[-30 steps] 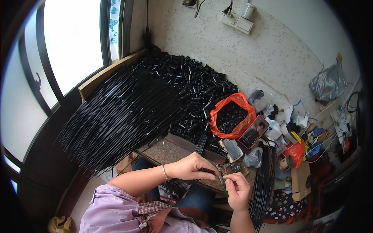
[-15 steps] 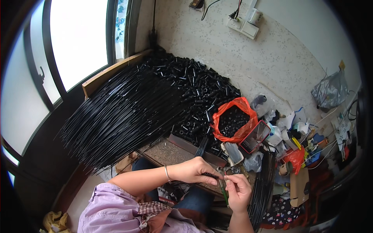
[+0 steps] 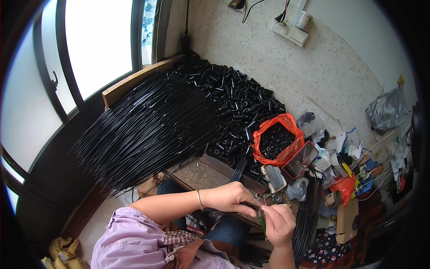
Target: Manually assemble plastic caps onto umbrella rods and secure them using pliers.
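1. Left grip [image 3: 228, 197] was closed around a black piece [image 3: 248, 205], up by the near edge of the surface [image 3: 191, 175]. Most of that piece was hidden by fingers, so no clue on its full shape.
2. Right grip [image 3: 280, 220] was pinched together right at the piece's end. Couldn't tell what, if anything, sat in the pinch.
3. Green handle [image 3: 262, 224] just under both. If the pinch slipped, I'd guess knuckles would knock into it.
4. Anything dropped there could've gone over the near edge, and black on black would be a pain to find.
5. Big heap of rods [image 3: 143, 130] poked past the left part of the near edge. A stray elbow could've dragged some off.
6. Red bag [image 3: 292, 155] sat open toward the far right, phone [image 3: 301, 160] beside it. A bump there might've spilled the small black parts [image 3: 277, 143].
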Action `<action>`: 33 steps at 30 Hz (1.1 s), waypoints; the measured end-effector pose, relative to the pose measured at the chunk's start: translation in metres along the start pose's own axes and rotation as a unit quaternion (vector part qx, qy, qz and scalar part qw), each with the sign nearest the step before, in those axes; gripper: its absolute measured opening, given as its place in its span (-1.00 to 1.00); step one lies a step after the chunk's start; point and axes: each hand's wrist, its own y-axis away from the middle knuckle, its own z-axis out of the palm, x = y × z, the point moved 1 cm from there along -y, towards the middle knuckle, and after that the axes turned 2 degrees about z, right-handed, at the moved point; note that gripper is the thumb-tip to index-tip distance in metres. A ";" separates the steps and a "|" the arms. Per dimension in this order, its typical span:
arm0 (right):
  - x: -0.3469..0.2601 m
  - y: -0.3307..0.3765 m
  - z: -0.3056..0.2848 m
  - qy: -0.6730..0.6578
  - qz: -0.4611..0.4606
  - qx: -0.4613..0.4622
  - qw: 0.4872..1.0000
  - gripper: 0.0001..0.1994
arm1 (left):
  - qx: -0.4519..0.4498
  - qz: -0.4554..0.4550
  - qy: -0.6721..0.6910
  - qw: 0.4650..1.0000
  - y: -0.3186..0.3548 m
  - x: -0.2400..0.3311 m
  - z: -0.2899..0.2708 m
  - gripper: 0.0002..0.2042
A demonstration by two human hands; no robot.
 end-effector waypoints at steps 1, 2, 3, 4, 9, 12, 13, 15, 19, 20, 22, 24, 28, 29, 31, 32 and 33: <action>0.001 0.001 0.002 -0.043 0.035 -0.008 0.998 -0.84 | -0.001 -0.002 0.002 1.000 0.001 -0.001 0.001 -0.68; 0.004 0.002 0.005 -0.043 0.035 -0.008 0.998 -0.84 | 0.001 0.008 0.006 1.000 0.002 -0.002 0.001 -0.68; 0.007 0.002 0.008 -0.123 0.086 -0.002 0.989 -0.84 | 0.003 0.018 0.011 1.000 0.002 -0.002 0.001 -0.67; 0.009 0.002 0.010 -0.202 0.136 0.005 0.970 -0.84 | 0.003 0.018 0.010 1.000 0.002 -0.004 0.001 -0.67; -0.009 -0.006 0.024 -0.093 0.056 0.045 0.993 -0.85 | -0.120 -0.178 0.032 0.976 0.008 -0.018 0.010 -0.73; -0.007 -0.003 0.027 -0.040 0.006 0.008 0.999 -0.83 | -0.050 -0.200 -0.105 0.973 0.039 -0.040 0.039 -0.66; -0.008 -0.006 0.025 -0.034 0.013 0.026 0.999 -0.85 | -0.143 -0.272 -0.209 0.928 0.048 -0.053 0.043 -0.52; -0.012 -0.005 0.021 -0.077 0.059 0.007 0.995 -0.87 | -0.093 -0.230 -0.355 0.902 0.069 -0.070 0.047 -0.28; -0.030 -0.005 0.010 -0.284 0.133 -0.136 0.940 -0.90 | -0.165 -0.198 -0.447 0.856 0.068 -0.077 0.048 -0.05; -0.032 -0.003 0.010 -0.362 0.141 -0.205 0.898 -0.88 | -0.163 -0.185 -0.459 0.854 0.068 -0.078 0.049 -0.04; -0.010 0.004 0.012 -0.590 0.348 -0.226 0.693 -0.89 | -0.182 -0.187 -0.457 0.850 0.073 -0.070 0.048 -0.08; 0.030 0.008 0.031 -0.635 0.452 -0.049 0.624 -0.86 | -0.202 -0.166 -0.435 0.862 0.084 -0.064 0.046 -0.14; 0.101 0.059 0.123 -0.558 0.621 0.085 0.543 -0.90 | -0.263 -0.167 -0.446 0.839 0.097 -0.055 0.048 -0.14; 0.111 0.077 0.152 -0.627 0.615 0.077 0.473 -0.91 | -0.266 -0.162 -0.445 0.840 0.097 -0.055 0.051 -0.14; 0.117 0.080 0.177 -0.693 0.600 0.061 0.395 -0.91 | -0.223 -0.150 -0.441 0.856 0.101 -0.060 0.051 -0.17; 0.120 0.069 0.180 -0.721 0.555 0.106 0.402 -0.91 | -0.224 -0.153 -0.442 0.855 0.100 -0.060 0.050 -0.17; 0.121 0.053 0.181 -0.745 0.509 0.149 0.405 -0.91 | -0.239 -0.165 -0.458 0.840 0.100 -0.058 0.049 -0.21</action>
